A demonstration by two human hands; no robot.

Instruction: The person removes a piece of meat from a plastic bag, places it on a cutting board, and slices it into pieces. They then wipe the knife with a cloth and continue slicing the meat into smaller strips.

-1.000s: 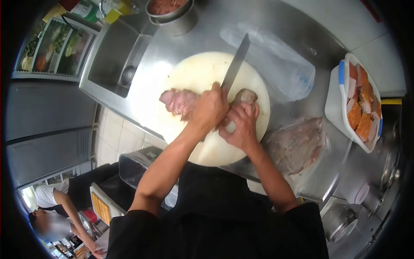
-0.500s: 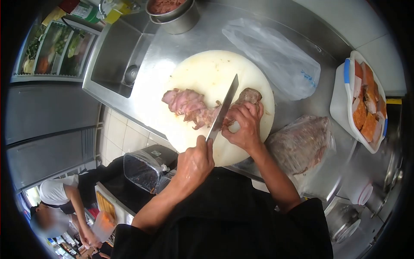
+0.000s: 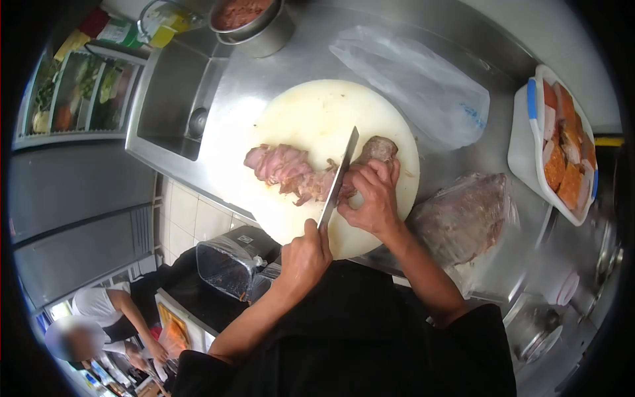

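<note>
My left hand (image 3: 305,259) is closed around the handle of a long knife (image 3: 339,176), its blade pointing away from me. The blade stands against the cut end of a piece of cooked meat (image 3: 379,149). Curled over that piece, the fingers of my right hand (image 3: 374,200) grip it close beside the blade, hiding part of it. To the left of the knife, overlapping pinkish slices (image 3: 278,165) lie in a row. All the meat rests on a round white cutting board (image 3: 317,106).
A clear plastic bag (image 3: 423,86) lies behind the board, and wrapped meat (image 3: 460,218) sits to its right. Farther right stands a white tub (image 3: 526,149) of browned meat pieces. Metal bowls (image 3: 264,41) and a sink (image 3: 173,99) are at left. Another person (image 3: 99,304) works at lower left.
The knife has drawn back slightly toward me, its tip now lower. My right hand still grips the meat. At lower left, the other person's hands have shifted.
</note>
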